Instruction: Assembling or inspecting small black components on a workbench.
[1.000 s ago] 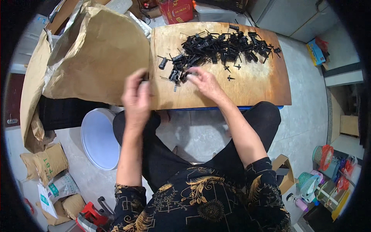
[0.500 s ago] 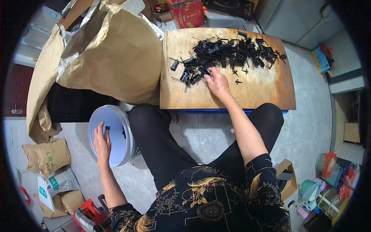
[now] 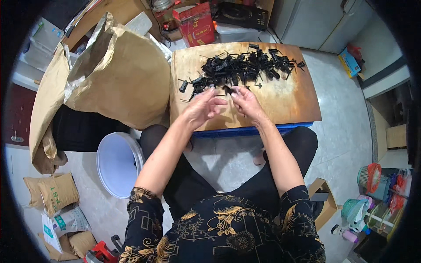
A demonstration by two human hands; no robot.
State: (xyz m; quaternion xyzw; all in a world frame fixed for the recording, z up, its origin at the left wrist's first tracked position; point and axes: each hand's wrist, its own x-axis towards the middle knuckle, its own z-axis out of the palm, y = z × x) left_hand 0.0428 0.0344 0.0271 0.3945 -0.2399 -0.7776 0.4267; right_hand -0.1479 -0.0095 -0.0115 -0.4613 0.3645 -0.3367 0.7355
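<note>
A heap of small black plastic parts with thin stems lies across the far half of the wooden board. At the near edge of the heap, my right hand pinches a black plastic part between thumb and fingers. My left hand hovers just left of it over the board, its fingers apart and nothing visible in them. One loose black part lies by the board's left side. Down to the left stands a white bucket, with a little dark patch showing inside.
A large brown paper sack stands open against the board's left side. Behind the board are a red box and a black flat appliance. Packed sacks lie at the left; an open cardboard box is at my right.
My left hand has come from over the bucket up to the board, beside my right hand. The right hand has drawn slightly back from the heap with a black part. The view has shifted.
</note>
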